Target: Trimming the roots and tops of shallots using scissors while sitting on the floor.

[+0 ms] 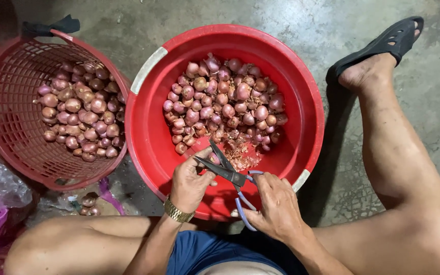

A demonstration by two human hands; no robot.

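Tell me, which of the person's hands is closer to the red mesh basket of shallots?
Left. The left hand is over the red basin's near rim, beside the mesh basket; the right hand, holding scissors, lies farther away.

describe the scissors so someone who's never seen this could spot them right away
Start at the big solid red tub of shallots in the middle. At its near rim, above the two hands, lie the scissors. They are the only metal tool: dark open blades, pale blue handles in the right hand.

Home/market yard: concrete floor [291, 20], shallot tubs [148, 137].
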